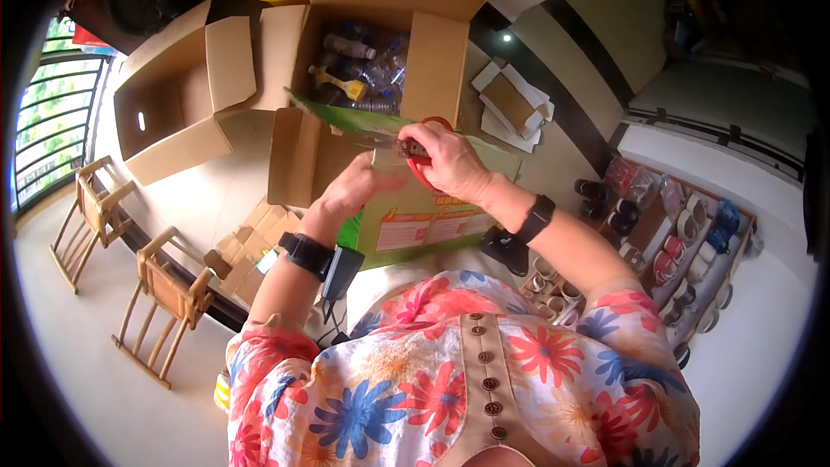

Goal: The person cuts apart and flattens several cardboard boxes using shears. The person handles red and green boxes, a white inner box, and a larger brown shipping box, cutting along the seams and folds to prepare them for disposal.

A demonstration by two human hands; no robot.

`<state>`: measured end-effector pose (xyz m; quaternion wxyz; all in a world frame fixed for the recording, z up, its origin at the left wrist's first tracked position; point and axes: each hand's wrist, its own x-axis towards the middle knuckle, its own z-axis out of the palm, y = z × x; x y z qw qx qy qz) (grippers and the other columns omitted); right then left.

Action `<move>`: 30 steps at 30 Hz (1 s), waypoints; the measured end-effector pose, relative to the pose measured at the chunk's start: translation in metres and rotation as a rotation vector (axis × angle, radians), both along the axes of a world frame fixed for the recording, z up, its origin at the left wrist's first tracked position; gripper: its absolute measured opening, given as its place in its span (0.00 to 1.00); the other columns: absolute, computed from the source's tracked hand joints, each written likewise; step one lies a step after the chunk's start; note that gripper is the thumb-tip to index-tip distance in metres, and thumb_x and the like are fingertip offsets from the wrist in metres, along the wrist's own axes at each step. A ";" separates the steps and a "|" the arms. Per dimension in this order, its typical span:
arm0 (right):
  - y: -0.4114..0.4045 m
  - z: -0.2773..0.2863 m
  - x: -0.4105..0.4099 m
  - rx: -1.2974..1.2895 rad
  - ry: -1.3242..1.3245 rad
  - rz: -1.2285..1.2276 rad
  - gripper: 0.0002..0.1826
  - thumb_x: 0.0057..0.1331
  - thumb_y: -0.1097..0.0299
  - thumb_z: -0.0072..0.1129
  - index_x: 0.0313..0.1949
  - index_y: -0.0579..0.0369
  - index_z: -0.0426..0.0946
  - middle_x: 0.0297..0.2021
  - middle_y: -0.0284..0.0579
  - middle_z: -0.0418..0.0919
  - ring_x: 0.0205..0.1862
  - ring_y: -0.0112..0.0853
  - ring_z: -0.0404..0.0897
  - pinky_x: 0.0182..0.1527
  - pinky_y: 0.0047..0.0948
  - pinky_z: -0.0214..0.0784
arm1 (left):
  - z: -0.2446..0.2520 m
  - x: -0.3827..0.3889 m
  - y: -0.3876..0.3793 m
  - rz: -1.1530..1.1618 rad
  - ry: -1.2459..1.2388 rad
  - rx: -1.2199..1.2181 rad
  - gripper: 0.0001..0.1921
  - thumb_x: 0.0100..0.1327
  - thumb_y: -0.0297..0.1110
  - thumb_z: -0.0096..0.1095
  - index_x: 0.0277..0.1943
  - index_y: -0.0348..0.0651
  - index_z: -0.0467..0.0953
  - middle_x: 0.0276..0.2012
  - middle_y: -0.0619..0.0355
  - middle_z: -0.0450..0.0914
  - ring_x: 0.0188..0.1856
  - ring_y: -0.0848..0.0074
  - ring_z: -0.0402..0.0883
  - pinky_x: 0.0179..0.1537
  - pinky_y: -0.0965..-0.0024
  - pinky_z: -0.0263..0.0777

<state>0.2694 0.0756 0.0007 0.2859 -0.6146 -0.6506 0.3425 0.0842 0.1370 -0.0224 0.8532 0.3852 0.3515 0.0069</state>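
A green printed cardboard box (415,227) stands close in front of me, its upper part cut or torn and one green flap raised at the far side. My right hand (447,155) grips red-handled scissors (425,165), whose blades point left over the box's upper edge. On the near left of that edge, my left hand (360,185) holds the cardboard; it is slightly blurred and its fingertips are partly hidden. Beyond both hands, a large open cardboard box (434,65) contains several clear plastic bottles (350,47) and a yellow bottle (340,83).
Another open cardboard box (175,97) sits at the left, near two small wooden chairs (172,298). Flattened cardboard (256,243) lies on the floor beside me. To the right are a shoe rack (674,259) and white-and-brown carton pieces (512,104).
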 end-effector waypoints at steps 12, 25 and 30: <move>0.023 0.033 0.002 -0.015 0.232 -0.214 0.20 0.53 0.76 0.62 0.46 0.56 0.68 0.32 0.44 0.77 0.33 0.29 0.77 0.37 0.25 0.69 | 0.069 0.022 0.030 -0.165 0.269 0.894 0.17 0.49 0.27 0.59 0.44 0.33 0.73 0.33 0.45 0.80 0.34 0.65 0.80 0.40 0.67 0.73; 0.002 -0.044 0.025 -0.150 0.146 -0.443 0.22 0.53 0.63 0.66 0.43 0.58 0.69 0.28 0.49 0.77 0.30 0.42 0.77 0.33 0.35 0.69 | -0.030 0.070 0.008 -0.647 0.543 1.022 0.19 0.47 0.38 0.62 0.44 0.42 0.78 0.32 0.46 0.80 0.38 0.57 0.79 0.43 0.60 0.72; -0.001 -0.068 0.037 -0.249 0.148 -0.449 0.23 0.52 0.63 0.66 0.44 0.57 0.69 0.30 0.50 0.78 0.32 0.43 0.78 0.34 0.36 0.70 | -0.048 0.074 0.008 -0.560 0.497 0.875 0.17 0.45 0.42 0.63 0.40 0.48 0.81 0.32 0.48 0.81 0.37 0.58 0.79 0.42 0.62 0.72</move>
